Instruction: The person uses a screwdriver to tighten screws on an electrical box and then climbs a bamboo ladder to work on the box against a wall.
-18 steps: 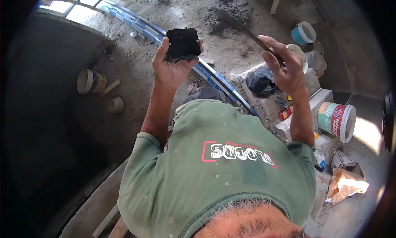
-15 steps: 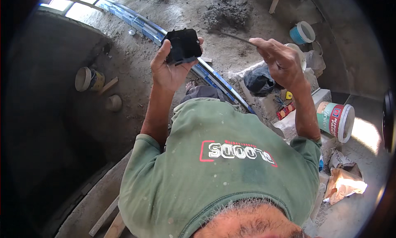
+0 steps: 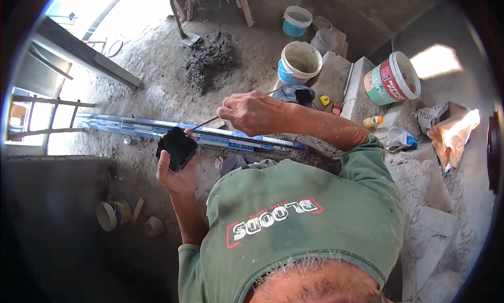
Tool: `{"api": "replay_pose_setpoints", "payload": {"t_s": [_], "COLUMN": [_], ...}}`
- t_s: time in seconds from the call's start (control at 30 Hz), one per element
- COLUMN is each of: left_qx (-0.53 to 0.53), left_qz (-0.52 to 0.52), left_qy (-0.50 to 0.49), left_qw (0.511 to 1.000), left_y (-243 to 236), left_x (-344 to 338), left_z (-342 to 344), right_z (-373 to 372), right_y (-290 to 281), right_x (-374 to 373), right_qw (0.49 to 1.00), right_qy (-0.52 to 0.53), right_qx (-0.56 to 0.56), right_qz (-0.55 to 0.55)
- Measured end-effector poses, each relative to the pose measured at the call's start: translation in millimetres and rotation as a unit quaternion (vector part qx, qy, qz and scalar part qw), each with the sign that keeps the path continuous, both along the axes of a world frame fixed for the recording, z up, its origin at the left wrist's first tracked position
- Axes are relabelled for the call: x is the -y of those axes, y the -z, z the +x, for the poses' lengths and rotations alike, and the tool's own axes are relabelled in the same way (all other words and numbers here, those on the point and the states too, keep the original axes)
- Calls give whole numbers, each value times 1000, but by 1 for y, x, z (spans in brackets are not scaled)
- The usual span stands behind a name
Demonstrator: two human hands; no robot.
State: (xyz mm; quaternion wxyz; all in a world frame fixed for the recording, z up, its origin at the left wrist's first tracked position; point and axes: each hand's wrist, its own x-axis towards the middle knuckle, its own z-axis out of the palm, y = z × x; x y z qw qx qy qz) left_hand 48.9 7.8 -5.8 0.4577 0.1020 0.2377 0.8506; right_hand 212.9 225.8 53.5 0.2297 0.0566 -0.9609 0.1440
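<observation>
My left hand (image 3: 180, 181) is closed around a small black square box (image 3: 177, 148), with the thumb on its near side and fingers on its far side. My right hand (image 3: 253, 113) pinches a thin dark rod (image 3: 205, 124). One end of the rod points down to the box's upper right edge; whether it touches the box I cannot tell. The other end sticks out past my knuckles. What kind of box and rod these are does not show.
Long blue-wrapped bars (image 3: 123, 127) lie across the dirt floor beyond my hands. Farther off are a mortar heap (image 3: 210, 59) and a shovel (image 3: 190, 39). To the right stand a white-and-blue bucket (image 3: 302, 61), a paint bucket (image 3: 386, 82), a yellow tape measure (image 3: 325, 100) and a torn paper bag (image 3: 452, 130).
My right hand has come left toward the box, and its rod now reaches the box's edge. The box is lower and farther left in view. The whole view has turned.
</observation>
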Motion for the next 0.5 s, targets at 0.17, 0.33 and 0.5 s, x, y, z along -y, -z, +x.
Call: {"api": "replay_pose_setpoints", "payload": {"t_s": [0.17, 0.33, 0.5], "left_qx": [64, 85, 89], "left_qz": [4, -23, -41], "left_qy": [88, 129, 84], "left_qw": [994, 988, 992], "left_y": [-8, -26, -30], "left_x": [-21, -38, -32], "left_z": [0, 9, 19], "right_z": [17, 22, 9], "right_y": [-8, -34, -54], "right_x": [-19, -19, -12], "right_qw": [995, 979, 960], "right_qy": [25, 44, 24], "right_qx": [-17, -34, -41], "right_qz": [100, 198, 275]}}
